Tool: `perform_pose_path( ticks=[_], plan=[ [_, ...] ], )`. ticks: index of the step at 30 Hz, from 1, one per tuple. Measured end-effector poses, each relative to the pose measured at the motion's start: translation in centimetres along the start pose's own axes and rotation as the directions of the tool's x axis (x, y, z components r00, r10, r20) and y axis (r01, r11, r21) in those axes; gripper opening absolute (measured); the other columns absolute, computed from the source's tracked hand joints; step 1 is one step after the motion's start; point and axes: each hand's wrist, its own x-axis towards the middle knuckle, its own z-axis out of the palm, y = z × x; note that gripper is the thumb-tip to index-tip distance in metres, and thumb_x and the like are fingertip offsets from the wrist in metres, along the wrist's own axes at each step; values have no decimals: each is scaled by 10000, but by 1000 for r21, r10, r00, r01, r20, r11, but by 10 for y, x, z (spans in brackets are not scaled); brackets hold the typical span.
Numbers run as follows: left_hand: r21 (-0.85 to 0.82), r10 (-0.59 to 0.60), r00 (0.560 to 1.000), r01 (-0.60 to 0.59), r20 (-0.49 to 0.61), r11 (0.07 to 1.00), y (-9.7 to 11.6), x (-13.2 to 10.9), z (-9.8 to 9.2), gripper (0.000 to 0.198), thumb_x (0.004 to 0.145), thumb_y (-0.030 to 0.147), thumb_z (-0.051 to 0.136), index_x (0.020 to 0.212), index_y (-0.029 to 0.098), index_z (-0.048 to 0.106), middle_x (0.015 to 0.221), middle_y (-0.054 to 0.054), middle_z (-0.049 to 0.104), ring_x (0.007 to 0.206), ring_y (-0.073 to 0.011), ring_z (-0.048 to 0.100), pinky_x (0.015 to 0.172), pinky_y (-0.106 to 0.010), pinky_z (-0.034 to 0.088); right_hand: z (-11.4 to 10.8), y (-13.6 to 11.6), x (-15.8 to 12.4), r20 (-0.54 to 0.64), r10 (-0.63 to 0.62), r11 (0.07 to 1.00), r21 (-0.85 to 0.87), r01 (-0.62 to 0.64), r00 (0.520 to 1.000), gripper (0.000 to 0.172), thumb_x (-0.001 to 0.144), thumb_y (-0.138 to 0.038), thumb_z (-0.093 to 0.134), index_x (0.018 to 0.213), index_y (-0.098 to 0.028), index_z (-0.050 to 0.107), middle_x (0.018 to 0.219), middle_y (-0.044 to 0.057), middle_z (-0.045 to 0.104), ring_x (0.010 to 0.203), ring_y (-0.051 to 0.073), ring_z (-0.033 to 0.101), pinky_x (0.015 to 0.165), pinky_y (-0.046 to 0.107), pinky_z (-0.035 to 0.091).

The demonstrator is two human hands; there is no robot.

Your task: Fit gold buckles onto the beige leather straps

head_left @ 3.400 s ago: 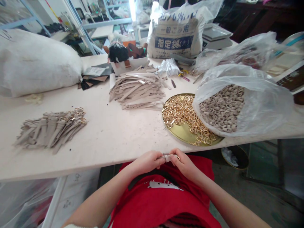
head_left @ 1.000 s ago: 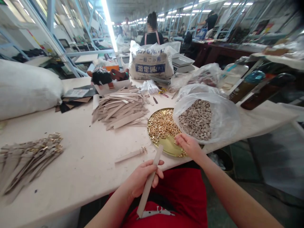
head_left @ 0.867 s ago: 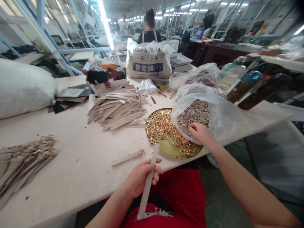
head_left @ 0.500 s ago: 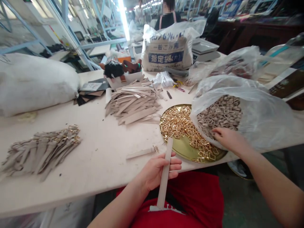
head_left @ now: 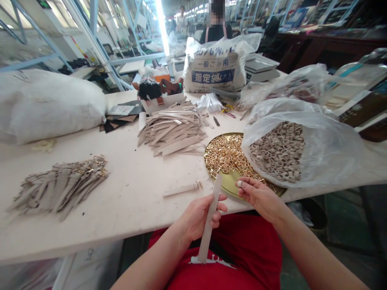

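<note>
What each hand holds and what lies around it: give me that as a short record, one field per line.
Left hand: holding a flat, narrow grey-beige strip
Right hand: pinching a small pale piece, exact shape unclear
Round gold-coloured tray: small gold-coloured metal frames
Open translucent plastic bag: small grey-beige loops
Pale table: one grey-beige strap with a gold-coloured metal fitting; a heap of loose grey-beige strips; a pile of similar straps

The left hand (head_left: pixel 198 215) holds a strap (head_left: pixel 209 220); the right hand (head_left: pixel 259 198) pinches a loop (head_left: pixel 240 183) by the tray (head_left: pixel 229 182), near right.
</note>
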Motion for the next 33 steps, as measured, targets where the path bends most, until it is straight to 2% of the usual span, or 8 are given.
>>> perform_pose_path(
  ticks=[3, 7, 14, 19, 22, 27, 30, 33],
  plan=[
    [266, 181, 978, -148, -104, 953, -7, -2, -2, 320, 789, 412, 500, 851, 104, 563, 575, 43, 436, 409, -19, 296, 392, -160, 191, 9, 13, -5, 49, 61, 990, 121, -66, 997, 220, 571, -294, 764, 710, -202, 622, 730, -22, 628, 598, 83, 574, 618, 229, 519],
    [555, 399, 907, -264, -136, 789, -15, -6, -3, 292, 739, 430, 542, 707, 148, 472, 525, 62, 437, 425, -41, 357, 439, -175, 271, 12, 25, -8, 74, 48, 983, 171, -61, 996, 201, 626, -353, 722, 738, -220, 622, 701, -27, 613, 603, 97, 568, 592, 236, 515],
    [859, 560, 825, -233, -74, 456, -20, -8, -6, 197, 783, 341, 434, 685, 175, 474, 508, 47, 458, 466, -89, 427, 495, -208, 327, 17, 31, -15, 55, -19, 993, 118, 13, 998, 207, 647, -347, 709, 787, -230, 612, 668, -39, 558, 560, 82, 511, 546, 220, 457],
    [957, 592, 806, -167, -6, 237, -12, -13, -7, 161, 744, 261, 434, 619, 173, 482, 571, 28, 495, 558, -104, 423, 531, -218, 301, 13, 34, -20, 68, -154, 964, -210, 165, 986, 346, 721, -369, 639, 1030, -215, 616, 625, -42, 510, 573, 87, 440, 551, 218, 378],
    [933, 516, 855, -138, -58, 333, -9, -15, -6, 159, 731, 260, 430, 596, 176, 442, 524, 42, 462, 495, -86, 396, 483, -205, 286, 10, 35, -21, 103, -108, 951, -280, 133, 989, 334, 754, -391, 594, 1023, -197, 631, 575, -45, 474, 551, 90, 421, 534, 224, 363],
    [715, 282, 949, -98, -143, 693, -10, -16, -3, 145, 750, 289, 397, 648, 185, 397, 477, 69, 442, 338, -42, 308, 356, -177, 205, 12, 34, -18, 119, 47, 998, 23, -50, 992, 227, 692, -343, 675, 882, -221, 654, 632, -42, 541, 583, 67, 488, 596, 201, 436],
    [657, 269, 950, -102, -158, 747, -11, -15, -3, 149, 746, 300, 418, 662, 178, 406, 491, 62, 465, 329, -31, 316, 338, -165, 194, 12, 34, -14, 50, 121, 974, 185, -128, 991, 190, 606, -295, 750, 739, -217, 638, 672, -47, 581, 594, 61, 526, 607, 192, 466],
    [684, 287, 947, -114, -145, 721, -13, -12, -5, 162, 753, 310, 423, 668, 172, 415, 505, 54, 486, 338, -28, 341, 353, -156, 226, 13, 39, -11, 6, 142, 957, 256, -139, 990, 203, 577, -286, 769, 686, -201, 622, 699, -44, 601, 591, 57, 531, 556, 169, 458]
  ],
)
